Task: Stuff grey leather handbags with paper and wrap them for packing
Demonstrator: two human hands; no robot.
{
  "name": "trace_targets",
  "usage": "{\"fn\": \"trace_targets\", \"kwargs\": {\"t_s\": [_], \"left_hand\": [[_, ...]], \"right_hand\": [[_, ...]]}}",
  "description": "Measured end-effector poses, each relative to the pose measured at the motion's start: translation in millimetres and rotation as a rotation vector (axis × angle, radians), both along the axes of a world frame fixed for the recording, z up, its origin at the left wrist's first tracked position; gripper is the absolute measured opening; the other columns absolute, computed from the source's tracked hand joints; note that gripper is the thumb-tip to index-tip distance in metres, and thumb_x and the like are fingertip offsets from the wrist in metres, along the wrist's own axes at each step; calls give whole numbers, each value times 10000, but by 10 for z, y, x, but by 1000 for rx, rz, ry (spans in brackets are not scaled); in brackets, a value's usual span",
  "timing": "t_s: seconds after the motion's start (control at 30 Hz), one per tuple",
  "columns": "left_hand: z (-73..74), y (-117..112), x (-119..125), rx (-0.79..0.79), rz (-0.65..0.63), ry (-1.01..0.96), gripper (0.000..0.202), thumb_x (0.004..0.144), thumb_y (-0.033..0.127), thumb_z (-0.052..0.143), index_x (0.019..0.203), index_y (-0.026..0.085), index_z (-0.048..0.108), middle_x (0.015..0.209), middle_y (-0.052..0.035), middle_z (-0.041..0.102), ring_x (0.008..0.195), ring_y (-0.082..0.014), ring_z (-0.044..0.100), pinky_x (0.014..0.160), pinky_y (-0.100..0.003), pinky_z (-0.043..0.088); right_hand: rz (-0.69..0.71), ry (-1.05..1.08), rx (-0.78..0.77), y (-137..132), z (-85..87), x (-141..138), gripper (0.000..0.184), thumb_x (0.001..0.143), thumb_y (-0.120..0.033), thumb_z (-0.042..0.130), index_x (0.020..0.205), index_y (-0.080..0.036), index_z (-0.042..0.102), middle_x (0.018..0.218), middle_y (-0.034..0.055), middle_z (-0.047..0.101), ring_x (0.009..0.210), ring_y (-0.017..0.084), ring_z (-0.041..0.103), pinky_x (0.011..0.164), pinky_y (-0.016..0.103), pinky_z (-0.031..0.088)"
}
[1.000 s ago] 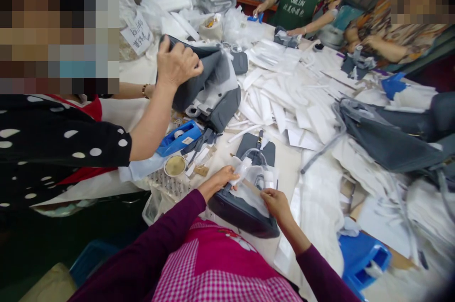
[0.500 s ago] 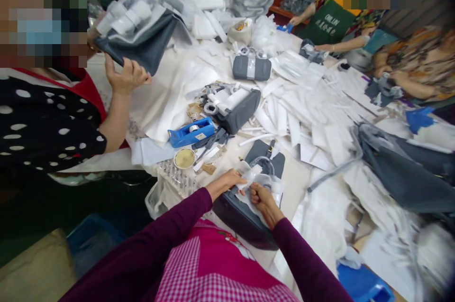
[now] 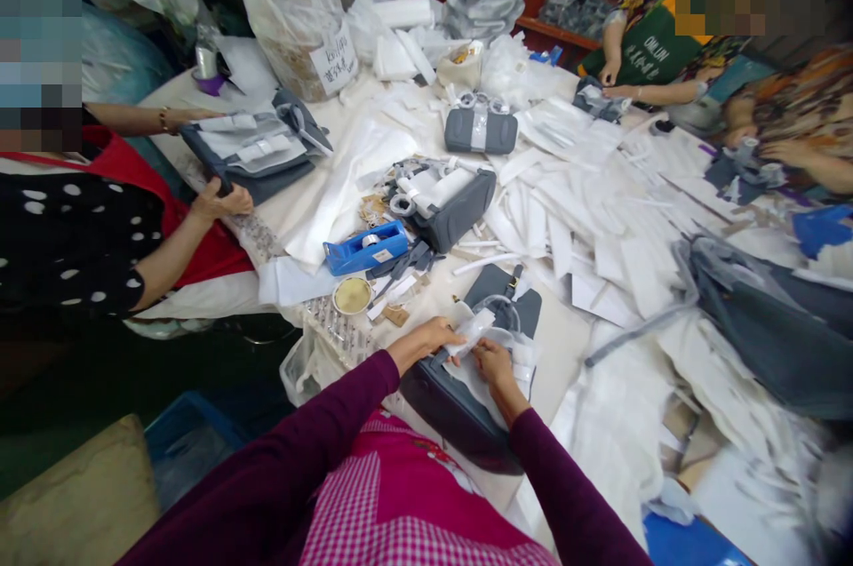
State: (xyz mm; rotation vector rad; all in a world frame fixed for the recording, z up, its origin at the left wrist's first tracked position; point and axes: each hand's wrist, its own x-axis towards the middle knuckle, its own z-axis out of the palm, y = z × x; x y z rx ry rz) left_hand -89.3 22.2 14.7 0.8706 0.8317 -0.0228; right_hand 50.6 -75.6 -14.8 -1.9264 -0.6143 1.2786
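Note:
A dark grey handbag (image 3: 453, 419) lies on the table edge against my apron, its flap (image 3: 533, 304) with a buckled strap laid open away from me. My left hand (image 3: 432, 339) is closed on a white wrapping strip (image 3: 478, 328) over the bag's top. Close beside it, my right hand (image 3: 494, 363) is closed in a pinch at the strip's near end. White padding sheet lies under both hands, and a curved handle in clear wrap (image 3: 510, 306) rises just beyond them. What sits between my right fingertips is partly hidden.
A blue tape dispenser (image 3: 366, 248), a tape roll (image 3: 352, 295) and a padded grey bag (image 3: 459, 206) lie ahead. White foam strips (image 3: 566, 202) cover the middle. A co-worker's hand (image 3: 223, 200) holds a bag at left; two people work at far right. A large grey bag (image 3: 766, 326) lies right.
The co-worker on the left has lowered a grey bag onto the table. My hands stay at the same bag, with my right hand shifted slightly. The view has turned a little left.

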Motion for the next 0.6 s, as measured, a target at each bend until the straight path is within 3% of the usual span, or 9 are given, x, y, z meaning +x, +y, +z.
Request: {"fn": "trace_targets", "kwargs": {"t_s": [0.2, 0.3, 0.37, 0.43, 0.6], "left_hand": [[77, -17, -14, 51, 5, 34, 344, 684, 413, 727, 725, 89, 615, 455, -11, 587, 368, -106, 511, 398, -194, 390], [106, -21, -10, 71, 10, 32, 299, 693, 367, 723, 702, 89, 613, 439, 0, 568, 358, -97, 489, 399, -193, 382], [117, -18, -3, 75, 14, 32, 275, 693, 338, 726, 707, 88, 612, 441, 5, 560, 370, -100, 497, 415, -199, 400], [124, -15, 6, 75, 18, 33, 256, 694, 314, 728, 720, 87, 612, 454, 7, 562, 388, -104, 512, 435, -206, 424], [140, -21, 31, 79, 25, 35, 183, 711, 247, 704, 732, 93, 607, 477, 5, 568, 391, -121, 527, 448, -234, 458]], "right_hand": [[67, -104, 25, -180, 221, 7, 291, 680, -456, 570, 753, -174, 564, 484, -47, 461, 447, 125, 412, 459, 252, 310], [153, -212, 135, -325, 363, -14, 371, 653, -301, 598, 998, -174, 545, 724, 19, 615, 654, 187, 566, 616, 296, 443], [236, -311, 246, -396, 427, -7, 417, 663, -198, 535, 1080, -181, 519, 938, 71, 647, 857, 215, 603, 786, 338, 467], [299, -406, 296, -414, 469, 24, 340, 708, -148, 452, 1031, -182, 550, 976, 83, 644, 916, 215, 601, 851, 353, 451], [406, -615, 392, -193, 570, 143, 200, 841, -200, 420, 800, -199, 615, 833, 57, 602, 794, 195, 572, 754, 315, 440]]}}
